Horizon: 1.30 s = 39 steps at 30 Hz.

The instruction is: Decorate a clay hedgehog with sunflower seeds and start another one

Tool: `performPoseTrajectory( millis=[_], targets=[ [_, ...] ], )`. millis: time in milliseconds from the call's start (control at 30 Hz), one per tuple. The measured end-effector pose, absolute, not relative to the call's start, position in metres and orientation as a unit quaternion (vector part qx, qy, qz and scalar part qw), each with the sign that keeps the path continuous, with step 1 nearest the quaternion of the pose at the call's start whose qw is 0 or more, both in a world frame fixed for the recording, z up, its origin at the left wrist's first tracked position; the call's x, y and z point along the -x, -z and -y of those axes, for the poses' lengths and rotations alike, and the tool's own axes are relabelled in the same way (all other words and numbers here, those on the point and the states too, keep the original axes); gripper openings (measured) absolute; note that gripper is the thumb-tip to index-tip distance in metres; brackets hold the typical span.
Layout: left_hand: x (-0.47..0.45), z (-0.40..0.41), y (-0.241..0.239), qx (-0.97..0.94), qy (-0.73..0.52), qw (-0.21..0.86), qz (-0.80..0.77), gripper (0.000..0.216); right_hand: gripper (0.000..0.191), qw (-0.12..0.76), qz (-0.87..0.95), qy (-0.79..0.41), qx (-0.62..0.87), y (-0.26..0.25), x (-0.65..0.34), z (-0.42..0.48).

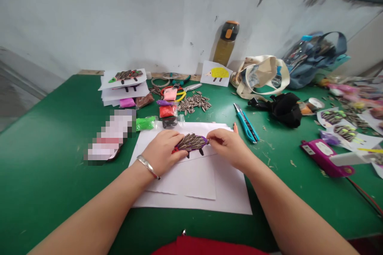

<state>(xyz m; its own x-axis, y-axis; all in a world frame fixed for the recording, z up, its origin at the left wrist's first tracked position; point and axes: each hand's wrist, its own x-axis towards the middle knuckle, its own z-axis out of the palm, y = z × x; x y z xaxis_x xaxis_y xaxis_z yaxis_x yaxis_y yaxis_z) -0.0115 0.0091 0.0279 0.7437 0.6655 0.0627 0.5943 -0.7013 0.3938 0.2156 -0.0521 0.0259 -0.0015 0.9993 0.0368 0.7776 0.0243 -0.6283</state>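
A hedgehog picture (191,142) lies on white paper (194,183); its purple clay body is covered with overlapping sunflower seeds, with red clay at the left end and short black legs below. My left hand (163,149), a silver bracelet at its wrist, rests on the paper at the red end, thumb and fingers apart on either side of the body. At the purple right end, my right hand (226,145) pinches what looks like a sunflower seed against the clay edge. Its fingertips partly hide the seed.
Loose sunflower seeds (196,102), bagged clay (167,110) and scissors (191,87) sit beyond the paper. A blue utility knife (247,123) lies to the right, near a magenta device (326,157). Finished pictures (122,81), a bottle (226,44) and bags (263,75) stand towards the wall.
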Motion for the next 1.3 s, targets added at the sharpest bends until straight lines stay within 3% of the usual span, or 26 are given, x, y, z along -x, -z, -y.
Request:
performPoseTrajectory(
  millis=[1000, 1300],
  targets=[
    [0.01, -0.008, -0.031, -0.913, -0.099, 0.184, -0.351, 0.03, 0.021, 0.327, 0.64, -0.19, 0.669, -0.005, -0.211, 0.037],
    [0.01, -0.008, -0.03, -0.912, -0.106, 0.182, -0.351, 0.031, 0.023, 0.316, 0.646, -0.179, 0.672, -0.003, -0.212, 0.037]
  ],
)
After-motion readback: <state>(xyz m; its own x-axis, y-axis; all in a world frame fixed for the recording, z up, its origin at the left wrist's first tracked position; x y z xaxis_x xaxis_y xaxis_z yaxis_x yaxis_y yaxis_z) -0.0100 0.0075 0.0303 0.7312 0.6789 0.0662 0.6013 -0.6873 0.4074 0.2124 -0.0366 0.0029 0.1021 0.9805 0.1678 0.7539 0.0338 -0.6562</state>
